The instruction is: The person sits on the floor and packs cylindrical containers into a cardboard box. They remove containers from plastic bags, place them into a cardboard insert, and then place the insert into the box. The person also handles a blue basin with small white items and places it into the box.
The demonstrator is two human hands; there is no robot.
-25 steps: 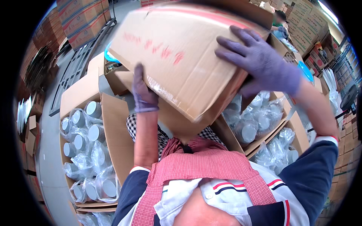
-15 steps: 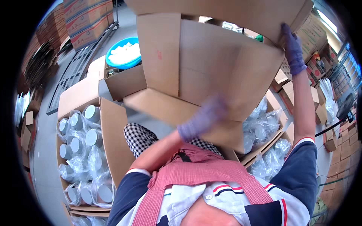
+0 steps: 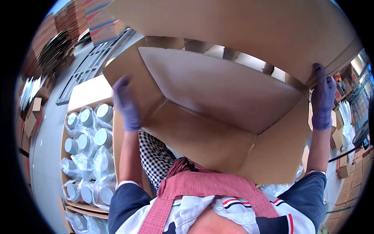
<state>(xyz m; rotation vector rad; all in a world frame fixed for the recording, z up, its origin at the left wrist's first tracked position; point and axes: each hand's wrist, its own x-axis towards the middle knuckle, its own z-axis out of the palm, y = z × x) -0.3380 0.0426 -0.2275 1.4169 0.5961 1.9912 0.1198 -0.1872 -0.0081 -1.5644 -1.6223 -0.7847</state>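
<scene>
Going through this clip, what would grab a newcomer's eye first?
First, the large open cardboard box tipped toward the wearer, filling the upper middle. Next, the purple-gloved hands: the right hand grips its right edge, while the left hand, blurred, is at its left flap. Then, at left, rows of plastic-wrapped containers with round, pale ends, standing in an open carton.

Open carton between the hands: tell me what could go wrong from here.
The open carton could tip or slip: the right hand grips near a corner, while the left hand is blurred, its hold unclear. The carton might knock the bagged containers at left. Its raised upper flap may hide obstacles beyond.
</scene>
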